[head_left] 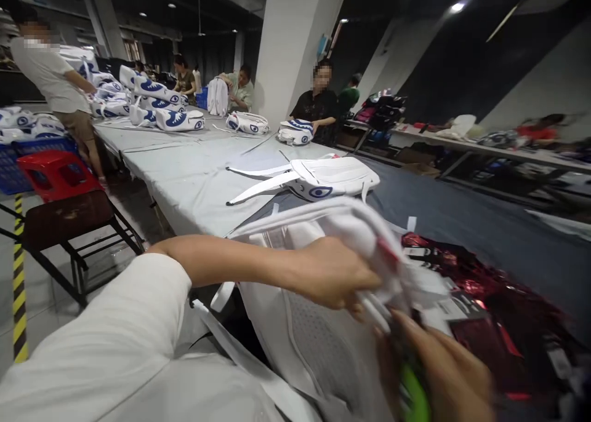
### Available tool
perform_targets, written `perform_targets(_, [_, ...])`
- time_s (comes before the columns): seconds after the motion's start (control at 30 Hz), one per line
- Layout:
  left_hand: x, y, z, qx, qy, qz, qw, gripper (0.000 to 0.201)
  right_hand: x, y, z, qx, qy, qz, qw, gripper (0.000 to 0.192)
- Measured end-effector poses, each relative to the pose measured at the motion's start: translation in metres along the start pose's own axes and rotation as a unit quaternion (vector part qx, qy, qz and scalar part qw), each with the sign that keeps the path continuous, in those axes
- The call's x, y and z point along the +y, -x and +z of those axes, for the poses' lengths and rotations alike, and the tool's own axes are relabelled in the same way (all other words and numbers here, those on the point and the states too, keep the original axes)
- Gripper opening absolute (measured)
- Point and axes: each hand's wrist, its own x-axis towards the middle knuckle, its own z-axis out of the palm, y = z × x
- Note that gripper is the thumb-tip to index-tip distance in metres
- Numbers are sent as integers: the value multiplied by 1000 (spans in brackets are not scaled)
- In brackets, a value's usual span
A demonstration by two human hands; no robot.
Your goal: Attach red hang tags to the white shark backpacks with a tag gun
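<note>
A white backpack [272,311] lies open in front of me, its padded mesh back and straps toward my body. My left hand [339,271] reaches across it, fingers closed on a piece of its white fabric or strap near the rim. Close by on the right, my right hand [447,360] is blurred and wrapped around a tool with a bright green handle [413,391]. The kind of tool is too smeared to make out. Its upper end is near the white piece at my left fingers.
Another white backpack [337,173] lies beyond on the long table [175,170]. Shiny dark red bags with tags [498,323] are piled at right. More white-and-blue backpacks [180,119] stand farther back. A co-worker in black [314,105] handles one. A red stool [58,170] stands left.
</note>
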Motion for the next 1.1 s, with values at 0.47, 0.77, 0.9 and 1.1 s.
perform_targets(0.47, [-69, -61, 64, -54, -84, -26, 995, 87, -24, 26, 59, 49, -21, 2, 999, 29])
perform_targets(0.77, [-100, -86, 113, -64, -88, 46, 993, 113, -1, 22, 62, -78, -79, 83, 990, 23])
perform_targets(0.9, [-94, -85, 121, -73, -127, 55, 988, 137, 11, 15, 64, -97, -120, 197, 968, 32])
perform_targets(1.1, [-92, -90, 131, -76, -124, 16, 989, 118, 20, -4, 58, -168, -67, 266, 947, 19])
